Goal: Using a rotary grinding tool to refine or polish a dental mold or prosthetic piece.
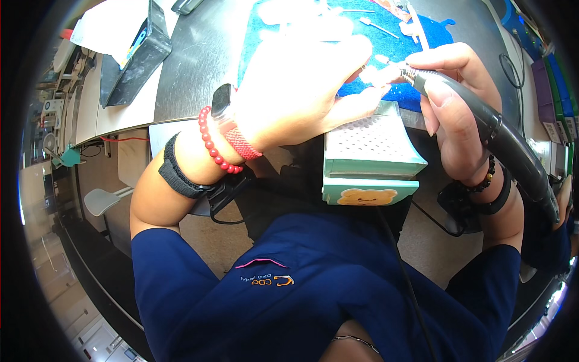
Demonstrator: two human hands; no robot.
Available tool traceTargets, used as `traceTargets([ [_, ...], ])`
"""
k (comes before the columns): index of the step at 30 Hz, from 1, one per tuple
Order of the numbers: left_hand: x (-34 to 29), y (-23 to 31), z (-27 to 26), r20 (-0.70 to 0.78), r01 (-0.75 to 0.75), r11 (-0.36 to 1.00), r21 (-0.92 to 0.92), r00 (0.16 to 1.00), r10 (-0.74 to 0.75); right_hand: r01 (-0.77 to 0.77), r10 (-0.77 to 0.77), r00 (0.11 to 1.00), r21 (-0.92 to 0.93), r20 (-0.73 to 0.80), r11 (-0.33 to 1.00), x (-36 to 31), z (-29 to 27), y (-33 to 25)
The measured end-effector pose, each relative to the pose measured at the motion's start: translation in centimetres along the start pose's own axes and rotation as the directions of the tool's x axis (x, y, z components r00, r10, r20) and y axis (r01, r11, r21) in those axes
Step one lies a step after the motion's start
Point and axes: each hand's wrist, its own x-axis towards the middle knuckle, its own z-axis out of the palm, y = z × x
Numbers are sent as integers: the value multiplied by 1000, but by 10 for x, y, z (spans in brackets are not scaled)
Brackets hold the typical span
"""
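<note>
My right hand [461, 117] is closed around a black rotary handpiece [482, 114], gripped like a pen with its coiled metal nose pointing left. My left hand [301, 81] is pinched at the fingertips, close to that nose. A small pale piece [369, 75] shows between its thumb and fingers, too washed out by the bright light to name. Both hands are above the near edge of a blue mat [446, 33]. Just below them stands a mint-green box [368, 169] with a perforated top and a bear picture on its front.
Several slim shanked tool bits [380, 28] lie on the mat's far part. A black open container [136, 66] with papers stands at the left on the grey bench top [202, 51]. Purple and green bins [546, 90] are at the far right. A dark cable hangs below the box.
</note>
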Motion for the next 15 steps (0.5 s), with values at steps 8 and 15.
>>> traceTargets([
  [8, -1, 1, -3, 19, 19, 1000, 5, 1000, -19, -13, 13, 1000, -16, 28, 1000, 1, -1, -3],
  [15, 0, 1, -3, 37, 31, 1000, 2, 999, -31, -12, 12, 1000, -17, 26, 1000, 1, 0, -3],
])
